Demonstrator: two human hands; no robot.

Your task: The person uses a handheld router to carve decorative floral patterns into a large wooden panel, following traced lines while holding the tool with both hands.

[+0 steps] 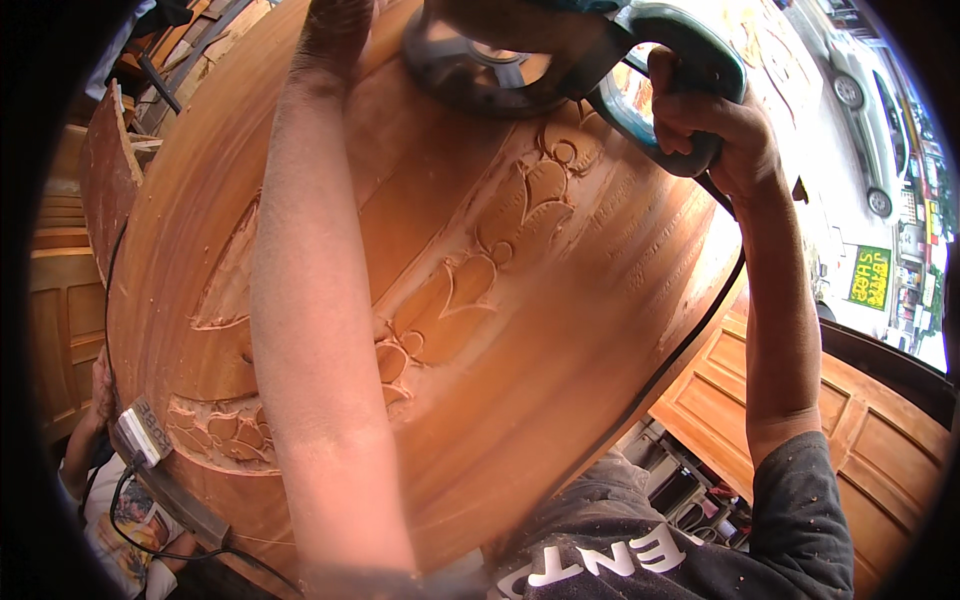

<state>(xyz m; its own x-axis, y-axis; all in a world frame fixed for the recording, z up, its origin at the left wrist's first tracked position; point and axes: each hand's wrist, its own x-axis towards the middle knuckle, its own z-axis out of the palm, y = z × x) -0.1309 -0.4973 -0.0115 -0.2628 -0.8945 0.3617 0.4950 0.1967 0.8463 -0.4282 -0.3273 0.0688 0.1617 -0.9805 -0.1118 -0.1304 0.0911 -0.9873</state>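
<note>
A teal and dark router (490,98) with a round open base sits at the top of a large brown wooden panel (560,400). My right hand (715,125) is closed around its looped handle. My left forearm stretches across the panel, and my left hand (340,25) is at the upper edge, its fingers cut off from view. Carved relief of leaf shapes and small circles (470,280) runs diagonally beneath the router. More carving (220,430) lies at the lower left, beside my left forearm. Pale wood dust clings to the grooves.
A black cord (690,345) runs from the router along the panel's right side. A white socket block (146,437) rests at the lower left edge, near another person's hand (103,385). Panelled doors (800,430) stand at right; a car (865,110) is outside.
</note>
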